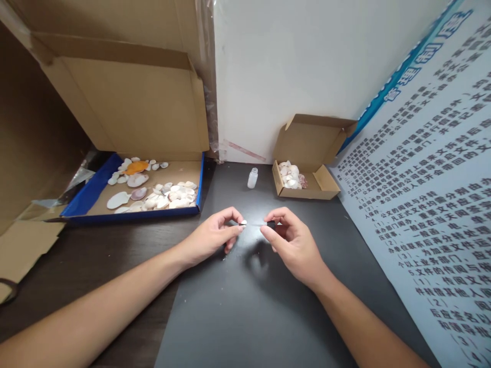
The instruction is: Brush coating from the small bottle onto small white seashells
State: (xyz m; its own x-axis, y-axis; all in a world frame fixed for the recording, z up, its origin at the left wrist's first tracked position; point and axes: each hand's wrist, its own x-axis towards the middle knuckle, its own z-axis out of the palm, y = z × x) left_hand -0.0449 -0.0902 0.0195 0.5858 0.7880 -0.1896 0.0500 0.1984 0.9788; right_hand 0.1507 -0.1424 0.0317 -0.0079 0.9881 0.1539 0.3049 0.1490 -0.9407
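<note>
Between thumb and fingertips my left hand (pixel 220 231) pinches a small whitish piece (pixel 244 223), likely a shell; most of it is hidden by the fingers. Facing it, my right hand (pixel 293 237) is closed on a black bottle cap (pixel 271 224). A thin, pale applicator stem (pixel 256 225) sticks out of the cap toward the piece, its tip close to it; whether they touch I cannot tell. Beyond both hands stands a small uncapped bottle (pixel 252 179), upright, with whitish contents.
To the left, an open blue-edged cardboard box (pixel 180 210) holds many shells (pixel 174 197), one of them orange. At the back right, a smaller open box (pixel 326 185) contains white shells (pixel 290 175). A dark grey mat (pixel 245 322) lies beneath my hands; a printed poster (pixel 433 168) leans along the right.
</note>
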